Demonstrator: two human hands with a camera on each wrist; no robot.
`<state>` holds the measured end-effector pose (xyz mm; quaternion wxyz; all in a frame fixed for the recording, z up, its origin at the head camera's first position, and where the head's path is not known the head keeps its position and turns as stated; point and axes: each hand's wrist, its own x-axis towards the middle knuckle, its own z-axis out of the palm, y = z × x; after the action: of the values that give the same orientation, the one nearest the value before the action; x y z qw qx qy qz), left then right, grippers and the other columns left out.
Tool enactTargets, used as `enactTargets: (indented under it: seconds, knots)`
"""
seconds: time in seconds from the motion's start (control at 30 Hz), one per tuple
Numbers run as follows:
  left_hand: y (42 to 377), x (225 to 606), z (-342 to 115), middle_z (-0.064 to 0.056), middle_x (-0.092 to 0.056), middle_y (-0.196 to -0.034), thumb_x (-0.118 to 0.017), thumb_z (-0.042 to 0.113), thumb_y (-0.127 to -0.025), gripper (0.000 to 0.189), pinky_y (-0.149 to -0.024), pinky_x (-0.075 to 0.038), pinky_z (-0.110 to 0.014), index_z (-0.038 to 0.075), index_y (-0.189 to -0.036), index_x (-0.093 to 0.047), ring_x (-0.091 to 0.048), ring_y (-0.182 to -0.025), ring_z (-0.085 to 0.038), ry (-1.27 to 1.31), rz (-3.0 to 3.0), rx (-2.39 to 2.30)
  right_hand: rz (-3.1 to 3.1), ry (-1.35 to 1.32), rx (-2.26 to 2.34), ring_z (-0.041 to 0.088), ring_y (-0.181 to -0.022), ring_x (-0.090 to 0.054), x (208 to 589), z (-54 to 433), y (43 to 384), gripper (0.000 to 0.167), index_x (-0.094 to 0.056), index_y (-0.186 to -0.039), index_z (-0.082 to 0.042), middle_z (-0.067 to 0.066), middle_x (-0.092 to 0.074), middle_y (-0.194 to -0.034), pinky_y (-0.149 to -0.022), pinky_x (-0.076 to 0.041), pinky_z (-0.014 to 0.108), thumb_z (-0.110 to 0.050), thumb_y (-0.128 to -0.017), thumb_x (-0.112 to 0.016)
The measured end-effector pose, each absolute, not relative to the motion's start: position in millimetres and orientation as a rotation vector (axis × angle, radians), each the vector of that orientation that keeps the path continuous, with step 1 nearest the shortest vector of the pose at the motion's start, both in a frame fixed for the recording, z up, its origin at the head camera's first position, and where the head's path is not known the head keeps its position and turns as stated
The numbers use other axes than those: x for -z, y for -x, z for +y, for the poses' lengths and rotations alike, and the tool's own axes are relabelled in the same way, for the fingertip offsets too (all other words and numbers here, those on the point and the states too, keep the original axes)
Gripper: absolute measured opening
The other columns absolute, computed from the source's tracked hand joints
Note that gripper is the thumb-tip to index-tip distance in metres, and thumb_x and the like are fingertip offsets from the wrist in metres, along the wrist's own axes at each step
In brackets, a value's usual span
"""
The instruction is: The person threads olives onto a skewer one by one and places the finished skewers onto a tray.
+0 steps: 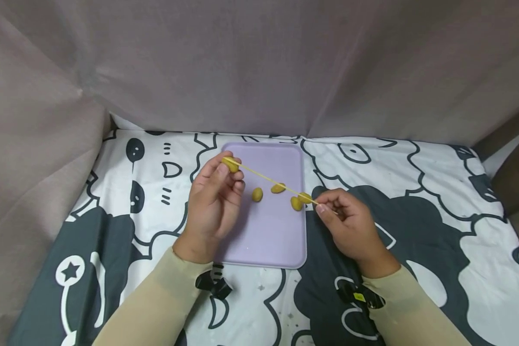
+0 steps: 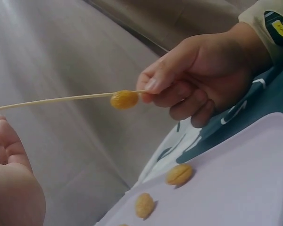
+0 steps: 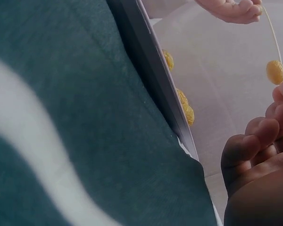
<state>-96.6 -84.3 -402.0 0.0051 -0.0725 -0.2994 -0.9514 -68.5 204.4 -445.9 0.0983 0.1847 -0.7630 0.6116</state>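
Observation:
My left hand (image 1: 216, 202) pinches a wrinkled, oval yellow fruit (image 1: 231, 164) between thumb and fingers above the tray. A thin wooden skewer (image 1: 264, 177) runs from that fruit down to my right hand (image 1: 350, 226), whose thumb and fingertips pinch its other end. How far the skewer enters the left fruit I cannot tell. Another yellow fruit (image 2: 124, 99) sits on the skewer just beside the right fingertips. Below, on the lilac tray (image 1: 264, 240), lie three more such fruits: one at the left (image 1: 257, 194), one in the middle (image 1: 278, 188), one near the right edge (image 1: 297, 203).
The tray lies on a black and white patterned cloth (image 1: 155, 192). Behind it and at the left hangs a grey-brown fabric (image 1: 242, 67). Both wrists carry dark straps; the right one (image 1: 359, 295) bears a yellow label.

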Motion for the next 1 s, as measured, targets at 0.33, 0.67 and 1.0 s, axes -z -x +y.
enactTargets:
  seconds: [0.33, 0.67, 1.0]
  knots:
    - [101.2, 395.5, -94.4, -0.007, -0.077, -0.118, -0.085, 0.017, -0.103, 0.033, -0.082, -0.066, -0.016, 0.006, -0.132, -0.074, -0.077, -0.095, -0.009, 0.193, -0.947, 2.9, -2.237, -0.555, -1.813, 0.008, -0.062, -0.046, 445.3, 204.0, 69.1, 0.017, -0.072, -0.108, 0.006, -0.007, -0.059, -0.08, -0.05, -0.038, 0.031, 0.019, -0.099, -0.066]
    - [105.8, 396.7, -98.5, -0.009, -0.077, -0.119, -0.088, 0.014, -0.099, 0.038, -0.083, -0.067, -0.017, 0.005, -0.133, -0.075, -0.079, -0.094, -0.011, 0.202, -0.877, 2.876, -2.211, -0.578, -1.836, 0.008, -0.062, -0.047, 447.1, 204.0, 69.5, 0.018, -0.072, -0.109, 0.007, -0.007, -0.06, -0.08, -0.049, -0.037, 0.031, 0.02, -0.098, -0.064]
    - [108.0, 397.9, -98.8, -0.01, -0.077, -0.119, -0.09, 0.012, -0.097, 0.036, -0.083, -0.067, -0.018, 0.006, -0.129, -0.076, -0.078, -0.094, -0.012, 0.222, -0.866, 2.864, -2.234, -0.57, -1.801, 0.008, -0.061, -0.047, 446.7, 204.0, 69.8, 0.019, -0.073, -0.108, 0.005, -0.008, -0.061, -0.079, -0.048, -0.037, 0.03, 0.019, -0.098, -0.067]
